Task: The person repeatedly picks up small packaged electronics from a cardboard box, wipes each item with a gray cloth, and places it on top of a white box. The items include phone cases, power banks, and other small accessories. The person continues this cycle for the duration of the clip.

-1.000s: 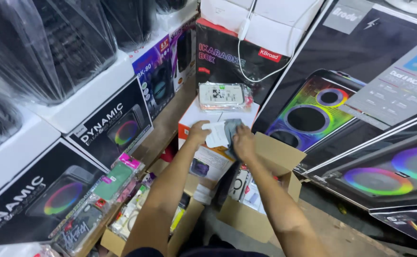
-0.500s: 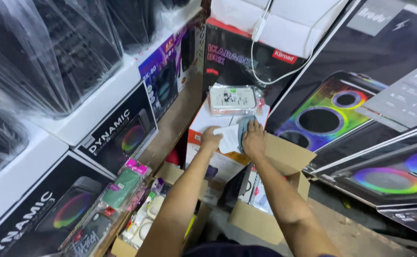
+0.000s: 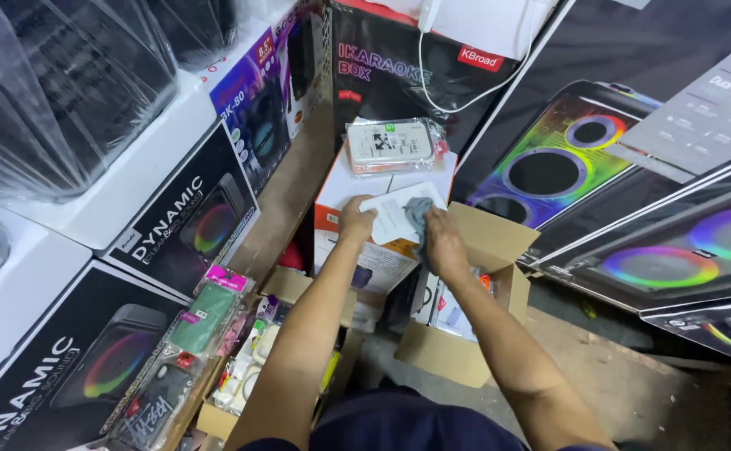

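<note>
Nearest to the camera, two bare forearms reach forward over a dark blue garment. To the left of them, an open cardboard tray [image 3: 215,418] holds small packets, among them a green one [image 3: 204,317] and several with pink labels. To the right, an open brown carton [image 3: 457,351] stands on the floor with its flap raised, and some printed packs lie inside it.

Further on, the left hand [image 3: 355,224] grips the left edge of a flat white packet [image 3: 392,213], thumb on top. The right hand [image 3: 443,242] is closed on a grey cloth [image 3: 417,219] and presses it on the right part of the same packet. The packet lies at the near edge of the top of a white and orange box [image 3: 357,179].

At the far edge of that box top rests a clear plastic pack [image 3: 394,144] with a white item inside. Behind it stands a tall black carton [image 3: 399,75], and a white cable [image 3: 465,96] hangs in front of it. Big speaker boxes [image 3: 190,217] with coloured rings stand on both sides.
</note>
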